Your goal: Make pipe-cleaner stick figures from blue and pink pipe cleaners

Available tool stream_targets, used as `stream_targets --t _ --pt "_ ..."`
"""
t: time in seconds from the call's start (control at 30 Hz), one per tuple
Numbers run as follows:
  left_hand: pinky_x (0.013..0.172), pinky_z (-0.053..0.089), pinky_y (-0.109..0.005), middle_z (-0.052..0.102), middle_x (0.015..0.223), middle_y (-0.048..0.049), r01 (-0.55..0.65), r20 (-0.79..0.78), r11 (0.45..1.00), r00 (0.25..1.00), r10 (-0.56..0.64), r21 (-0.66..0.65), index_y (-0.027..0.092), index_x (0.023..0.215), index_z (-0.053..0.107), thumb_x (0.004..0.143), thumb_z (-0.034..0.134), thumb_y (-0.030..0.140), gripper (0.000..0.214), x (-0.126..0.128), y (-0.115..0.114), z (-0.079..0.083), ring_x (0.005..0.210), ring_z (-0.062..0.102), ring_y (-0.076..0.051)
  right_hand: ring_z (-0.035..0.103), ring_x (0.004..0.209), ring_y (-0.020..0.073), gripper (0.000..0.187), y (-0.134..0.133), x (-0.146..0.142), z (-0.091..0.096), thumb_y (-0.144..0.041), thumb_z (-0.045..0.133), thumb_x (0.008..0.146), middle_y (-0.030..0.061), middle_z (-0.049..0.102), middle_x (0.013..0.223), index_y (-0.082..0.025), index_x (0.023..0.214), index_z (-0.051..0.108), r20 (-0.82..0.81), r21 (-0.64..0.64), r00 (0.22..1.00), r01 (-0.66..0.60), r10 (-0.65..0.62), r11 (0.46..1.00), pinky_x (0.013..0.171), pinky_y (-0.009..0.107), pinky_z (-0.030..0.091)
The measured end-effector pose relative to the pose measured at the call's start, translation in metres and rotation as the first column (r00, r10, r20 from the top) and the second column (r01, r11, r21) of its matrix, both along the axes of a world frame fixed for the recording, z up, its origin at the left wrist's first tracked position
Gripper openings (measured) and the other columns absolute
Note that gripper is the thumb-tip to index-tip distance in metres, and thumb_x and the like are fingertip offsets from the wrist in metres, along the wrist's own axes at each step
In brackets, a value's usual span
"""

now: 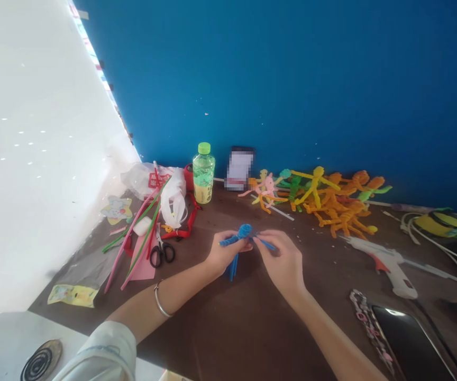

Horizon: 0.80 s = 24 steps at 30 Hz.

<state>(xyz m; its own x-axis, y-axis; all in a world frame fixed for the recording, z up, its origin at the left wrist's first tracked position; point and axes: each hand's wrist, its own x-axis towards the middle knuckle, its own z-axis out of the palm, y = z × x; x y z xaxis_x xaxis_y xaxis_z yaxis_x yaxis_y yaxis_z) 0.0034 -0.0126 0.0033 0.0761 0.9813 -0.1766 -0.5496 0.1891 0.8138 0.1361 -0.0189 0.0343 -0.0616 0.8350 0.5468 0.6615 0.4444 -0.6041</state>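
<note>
A blue pipe-cleaner figure (245, 231) is held above the middle of the brown table. It has a coiled round head, and blue stems hang below it. My left hand (224, 253) closes around its body and one wound arm, thumb on top. From the other side, my right hand (282, 259) pinches a straight blue stem that sticks out to the right of the figure. My fingers partly hide the figure's middle.
Scissors (162, 254), loose pipe cleaners (136, 233) and a plastic bag (173, 198) lie left. A bottle (203, 174) and a propped phone (239, 169) stand behind. Finished pipe-cleaner figures (343, 203) pile up back right. A glue gun (391, 264) and another phone (411, 344) lie right.
</note>
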Motion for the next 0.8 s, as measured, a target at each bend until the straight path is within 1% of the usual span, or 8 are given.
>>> stream_targets --t 0.1,0.17,0.3,0.37,0.47,0.57,0.67,0.8 --pt "0.081 0.049 -0.038 0.064 0.063 -0.0041 -0.02 0.051 1.0 0.999 0.021 -0.014 0.009 0.066 0.065 0.052 0.077 0.03 0.027 0.0 0.001 0.001 0.067 0.063 -0.016 0.056 0.086 0.0208 0.014 -0.006 -0.004 -0.005 -0.026 0.053 0.079 0.0078 0.059 0.09 -0.022 0.081 0.066 0.102 0.115 0.995 0.006 -0.018 0.993 0.076 0.036 0.046" --pt "0.08 0.049 -0.036 0.064 0.064 -0.0037 -0.036 0.088 0.999 0.995 0.039 -0.031 0.01 0.066 0.065 0.053 0.077 0.03 0.026 0.0 0.0 0.002 0.067 0.063 -0.015 0.053 0.09 0.0221 0.015 -0.01 -0.006 -0.009 -0.024 0.053 0.079 0.0088 0.057 0.095 -0.023 0.086 0.067 0.136 0.161 0.99 0.014 -0.036 0.987 0.079 0.039 0.045" --pt "0.074 0.049 -0.029 0.064 0.066 -0.003 -0.039 0.152 0.997 0.987 0.048 -0.063 0.011 0.067 0.065 0.056 0.076 0.028 0.023 0.0 -0.001 0.004 0.064 0.061 -0.013 0.05 0.092 0.0226 0.018 -0.018 -0.012 -0.016 -0.024 0.055 0.079 0.0088 0.051 0.097 -0.025 0.09 0.068 0.14 0.192 0.986 0.063 -0.09 0.979 0.079 0.041 0.043" --pt "0.07 0.048 -0.028 0.064 0.067 -0.0041 0.008 0.19 0.997 0.982 0.007 -0.079 0.01 0.069 0.065 0.058 0.075 0.028 0.023 -0.001 -0.001 0.005 0.064 0.06 -0.012 0.048 0.092 0.0225 0.018 -0.02 -0.015 -0.02 -0.026 0.055 0.079 0.0086 0.048 0.097 -0.026 0.089 0.069 0.124 0.186 0.985 0.094 -0.118 0.978 0.078 0.042 0.042" --pt "0.072 0.046 -0.029 0.065 0.07 -0.0064 0.121 0.243 0.985 0.966 -0.089 -0.12 0.009 0.072 0.066 0.061 0.073 0.029 0.024 -0.003 0.001 0.003 0.066 0.06 -0.014 0.045 0.096 0.0235 0.018 -0.019 -0.016 -0.024 -0.029 0.055 0.079 0.0089 0.045 0.102 -0.026 0.088 0.07 0.082 0.149 0.99 0.102 -0.115 0.984 0.08 0.042 0.042" --pt "0.079 0.045 -0.031 0.065 0.073 -0.0059 0.188 0.29 0.969 0.947 -0.136 -0.159 0.01 0.074 0.066 0.063 0.072 0.027 0.021 -0.007 0.005 0.001 0.07 0.06 -0.015 0.045 0.099 0.0234 0.019 -0.015 -0.013 -0.026 -0.029 0.054 0.079 0.0091 0.046 0.103 -0.025 0.089 0.07 0.015 0.083 0.999 0.048 -0.049 0.995 0.08 0.04 0.043" --pt "0.085 0.043 -0.033 0.065 0.075 -0.0055 0.24 0.334 0.958 0.926 -0.178 -0.157 0.011 0.075 0.066 0.066 0.07 0.024 0.016 -0.009 0.007 0.0 0.077 0.06 -0.017 0.049 0.095 0.0217 0.018 -0.011 -0.009 -0.027 -0.03 0.054 0.079 0.008 0.05 0.099 -0.025 0.087 0.07 -0.067 -0.012 0.998 -0.018 0.017 1.0 0.08 0.04 0.044" --pt "0.091 0.04 -0.037 0.066 0.08 -0.008 0.306 0.365 0.944 0.899 -0.243 -0.123 0.01 0.076 0.065 0.067 0.069 0.021 0.015 -0.01 0.007 0.003 0.087 0.06 -0.02 0.054 0.086 0.0199 0.018 -0.007 -0.002 -0.028 -0.034 0.056 0.078 0.0059 0.055 0.09 -0.023 0.081 0.07 -0.162 -0.16 0.986 -0.069 0.043 0.985 0.078 0.037 0.045"
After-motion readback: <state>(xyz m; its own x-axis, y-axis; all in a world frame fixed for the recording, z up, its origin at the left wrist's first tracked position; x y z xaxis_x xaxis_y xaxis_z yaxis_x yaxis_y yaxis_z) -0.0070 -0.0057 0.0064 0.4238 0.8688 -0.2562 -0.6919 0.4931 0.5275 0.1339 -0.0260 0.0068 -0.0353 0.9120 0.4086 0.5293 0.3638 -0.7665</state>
